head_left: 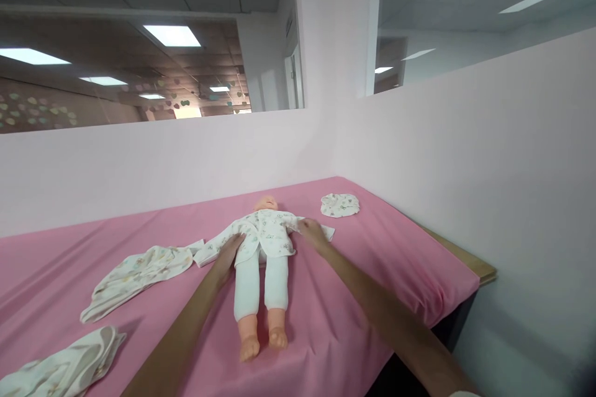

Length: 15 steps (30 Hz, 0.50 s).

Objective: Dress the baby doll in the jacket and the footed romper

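Note:
A baby doll (277,285) lies on its back, its feet toward me and its head at the far end. It wears white trousers and a white printed baby shirt (267,229) whose sleeves spread to both sides. My left hand (230,252) is closed at the shirt's left edge, beside the doll's body, with its fingertips partly hidden. On the other side, my right hand (311,231) is closed on the right sleeve near the shoulder. The sleeve's end (328,233) sticks out flat past that hand.
Pink cloth (321,310) covers the table. A printed baby hat (339,205) lies at the back right. To the left are a spread printed garment (139,273) and a folded one (69,363). White walls (488,155) with windows stand behind and at right; a wooden board edge (484,271) shows there.

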{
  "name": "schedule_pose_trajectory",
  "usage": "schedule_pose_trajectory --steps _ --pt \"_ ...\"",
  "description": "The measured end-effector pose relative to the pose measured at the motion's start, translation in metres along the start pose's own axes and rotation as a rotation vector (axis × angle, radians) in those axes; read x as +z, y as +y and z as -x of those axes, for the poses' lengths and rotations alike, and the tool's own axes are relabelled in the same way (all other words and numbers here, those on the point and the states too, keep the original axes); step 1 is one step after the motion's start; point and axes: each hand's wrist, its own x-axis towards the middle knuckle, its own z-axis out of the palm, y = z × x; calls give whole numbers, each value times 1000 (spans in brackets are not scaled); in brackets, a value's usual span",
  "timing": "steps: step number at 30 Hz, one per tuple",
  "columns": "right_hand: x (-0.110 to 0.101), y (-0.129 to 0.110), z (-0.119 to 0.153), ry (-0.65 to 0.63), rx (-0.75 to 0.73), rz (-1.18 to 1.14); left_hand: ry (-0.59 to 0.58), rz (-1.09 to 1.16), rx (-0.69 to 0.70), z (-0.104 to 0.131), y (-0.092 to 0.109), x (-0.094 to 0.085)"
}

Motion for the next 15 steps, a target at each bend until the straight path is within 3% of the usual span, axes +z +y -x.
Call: schedule_pose_trajectory --steps 3,8,11,15 --pt "-39 25 -25 130 48 275 -26 45 -7 4 -8 -11" --pt "-90 68 -56 194 42 658 -99 90 9 1 -24 -22" --pt "-107 87 -70 177 41 784 -91 41 60 -3 -31 -24" --pt "-113 93 -87 169 40 817 -44 -46 80 -2 -34 -24"
